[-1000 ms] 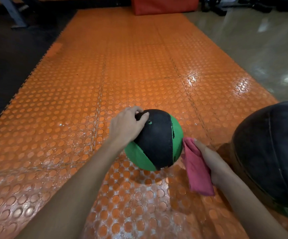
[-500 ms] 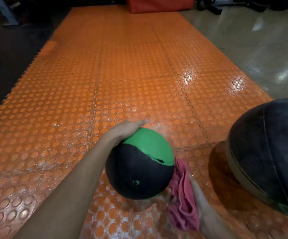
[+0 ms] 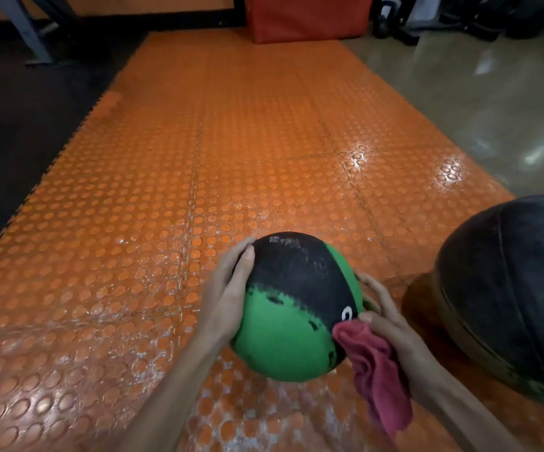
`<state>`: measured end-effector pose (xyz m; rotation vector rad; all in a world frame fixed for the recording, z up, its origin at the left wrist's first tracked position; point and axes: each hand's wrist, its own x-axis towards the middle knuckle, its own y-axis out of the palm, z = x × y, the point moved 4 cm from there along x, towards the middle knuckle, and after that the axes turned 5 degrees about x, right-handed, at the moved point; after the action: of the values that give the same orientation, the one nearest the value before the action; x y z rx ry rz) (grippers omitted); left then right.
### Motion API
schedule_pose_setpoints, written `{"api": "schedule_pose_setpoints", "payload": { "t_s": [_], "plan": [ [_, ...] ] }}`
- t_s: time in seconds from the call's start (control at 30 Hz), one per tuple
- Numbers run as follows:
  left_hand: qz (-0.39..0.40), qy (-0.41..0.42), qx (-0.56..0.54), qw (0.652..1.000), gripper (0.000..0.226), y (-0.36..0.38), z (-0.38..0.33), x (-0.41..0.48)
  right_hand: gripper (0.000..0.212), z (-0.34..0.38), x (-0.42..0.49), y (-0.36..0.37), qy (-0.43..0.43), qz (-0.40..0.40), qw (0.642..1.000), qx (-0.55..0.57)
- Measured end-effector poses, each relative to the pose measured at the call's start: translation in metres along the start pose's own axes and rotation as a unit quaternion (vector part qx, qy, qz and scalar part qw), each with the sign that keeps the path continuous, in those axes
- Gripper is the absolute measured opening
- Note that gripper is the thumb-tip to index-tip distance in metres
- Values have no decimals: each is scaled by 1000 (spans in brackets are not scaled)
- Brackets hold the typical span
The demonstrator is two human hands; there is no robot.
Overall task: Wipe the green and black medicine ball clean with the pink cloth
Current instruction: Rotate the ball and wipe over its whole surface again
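The green and black medicine ball [image 3: 293,305] is held between both hands just above the orange studded mat [image 3: 166,190], black half on top, green half facing me. My left hand [image 3: 228,295] cups its left side with fingers spread over the surface. My right hand [image 3: 391,331] is on its right side, thumb pinching the pink cloth [image 3: 375,370] against the ball while the fingers reach round the back. Most of the cloth hangs loose below that hand.
A much larger dark ball [image 3: 512,298] sits close on the right, nearly touching my right hand. A red padded block [image 3: 306,17] stands at the mat's far end. Dark flooring [image 3: 13,125] lies left, polished concrete [image 3: 492,99] right.
The ball has been turned so the green part now faces me and the black part is on top. My right hand has come up from the floor onto the ball's right side with the cloth.
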<state>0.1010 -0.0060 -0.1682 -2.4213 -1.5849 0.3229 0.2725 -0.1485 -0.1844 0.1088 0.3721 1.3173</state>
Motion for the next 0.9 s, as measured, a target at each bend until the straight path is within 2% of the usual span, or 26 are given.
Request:
{"api": "schedule_pose_setpoints", "payload": {
  "t_s": [0.07,0.1,0.23,0.33,0.4,0.43,0.53,0.6,0.63,0.67,0.77,0.8,0.87,0.9],
  "plan": [
    [-6,-16,-8,1000,35,9,8,-9,74,-1,1,5,-30,-3,998,-56],
    [-10,-16,0,1000,36,10,13,-11,75,-6,2,4,-36,-11,996,-76],
    [-10,-56,23,998,65,6,19,-7,68,-14,3,-1,2,-24,994,-106],
    [-42,-117,17,992,66,6,27,-7,52,-13,-1,-7,44,-37,990,-129],
    [-71,-168,1,983,67,11,36,-11,30,-4,-1,-11,67,-83,984,-141],
    [-82,-182,-15,980,64,13,40,-12,31,3,-1,-15,63,-110,982,-138],
    [-86,-169,-26,981,41,19,34,-8,34,38,7,-23,5,-196,977,-89],
    [-87,-145,16,986,39,20,20,-1,22,63,21,-15,-69,-195,974,-95],
    [-93,-136,53,985,40,21,15,1,20,70,31,-7,-101,-176,968,-149],
    [-98,-130,88,983,40,24,9,1,24,73,43,3,-132,-146,951,-240],
    [-114,-107,127,979,38,38,1,-12,24,56,83,19,-171,-89,840,-506],
    [-130,-106,115,979,37,39,1,-16,24,51,93,18,-153,-95,827,-533],
    [-148,-129,81,977,34,37,8,-12,25,51,103,20,-129,-98,826,-540],
    [-146,-146,63,976,33,34,12,-8,24,52,102,25,-149,-100,806,-564]
  ]
}}
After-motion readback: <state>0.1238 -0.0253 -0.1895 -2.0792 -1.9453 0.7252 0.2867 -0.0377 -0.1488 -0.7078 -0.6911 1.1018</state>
